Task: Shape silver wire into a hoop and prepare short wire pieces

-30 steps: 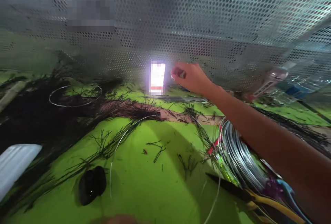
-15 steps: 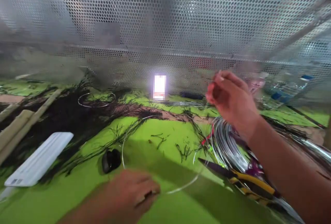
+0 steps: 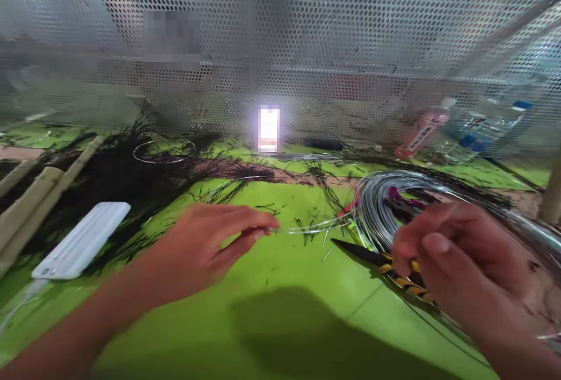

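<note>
My left hand is closed in a pinch on a thin, pale wire bent into a loop, held over the green mat. To the right, my right hand is curled over the yellow-and-black handles of the pliers. Its fingers hide much of the handles, and the dark jaws point left. Just behind lies a large coil of silvery wire, partly covered by my right hand.
A white power bank with a cable lies at left, near wooden sticks and a pile of black strands. Behind stand a glowing screen, a pink bottle, a clear bottle and a perforated metal panel.
My right hand has come down from in front of the panel to the pliers' handles. My left hand has moved up and away from me with the wire loop. The dark round object is no longer visible.
</note>
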{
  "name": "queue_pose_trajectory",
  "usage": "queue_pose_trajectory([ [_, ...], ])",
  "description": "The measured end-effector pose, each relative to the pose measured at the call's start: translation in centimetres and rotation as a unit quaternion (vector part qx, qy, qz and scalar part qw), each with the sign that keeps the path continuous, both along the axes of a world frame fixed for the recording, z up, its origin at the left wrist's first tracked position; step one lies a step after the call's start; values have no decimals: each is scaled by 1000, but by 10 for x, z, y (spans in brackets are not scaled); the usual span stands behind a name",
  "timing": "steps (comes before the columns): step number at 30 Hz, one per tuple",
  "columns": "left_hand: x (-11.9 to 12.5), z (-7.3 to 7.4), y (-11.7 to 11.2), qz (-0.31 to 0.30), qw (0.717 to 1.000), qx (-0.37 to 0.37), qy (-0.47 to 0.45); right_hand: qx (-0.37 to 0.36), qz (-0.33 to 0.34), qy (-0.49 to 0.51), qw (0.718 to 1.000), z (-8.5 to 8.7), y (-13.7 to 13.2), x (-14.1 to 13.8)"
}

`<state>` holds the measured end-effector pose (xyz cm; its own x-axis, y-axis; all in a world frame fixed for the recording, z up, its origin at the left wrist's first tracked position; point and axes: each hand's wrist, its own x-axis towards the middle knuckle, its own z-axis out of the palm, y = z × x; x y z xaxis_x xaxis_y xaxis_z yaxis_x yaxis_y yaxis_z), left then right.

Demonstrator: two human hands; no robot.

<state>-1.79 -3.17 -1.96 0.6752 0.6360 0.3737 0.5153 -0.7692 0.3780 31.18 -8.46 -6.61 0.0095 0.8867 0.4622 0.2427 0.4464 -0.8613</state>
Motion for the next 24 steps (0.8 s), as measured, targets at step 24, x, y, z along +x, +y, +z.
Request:
queue_pose_trajectory([
  [24, 11, 36, 47, -102, 966, -84, -222, 321, 5, -400, 858, 72, 67, -21],
])
